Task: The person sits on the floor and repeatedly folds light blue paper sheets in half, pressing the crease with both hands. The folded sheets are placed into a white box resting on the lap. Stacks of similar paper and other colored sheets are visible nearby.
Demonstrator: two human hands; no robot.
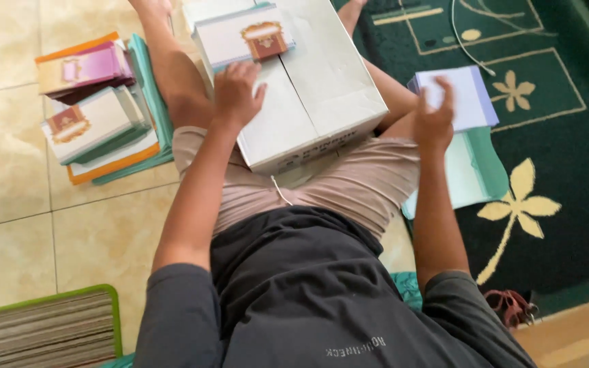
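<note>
I sit on the floor with a white cardboard box (325, 82) resting across my legs. My left hand (235, 92) lies on the box top, its fingers touching the near edge of a stack of white cards with a red and gold emblem (240, 34). My right hand (434, 116) is raised at the right and grips a pale lilac stack of cards or envelopes (465, 95). Beneath that hand, a teal and white pile of sheets (472, 170) lies on the carpet.
Piles of cards in pink, white, orange and teal (97, 109) sit on the beige tiles at the left. A dark green patterned carpet (547, 136) covers the right side. A striped green-edged mat (42, 330) lies at lower left, a white cord (465, 41) at the top.
</note>
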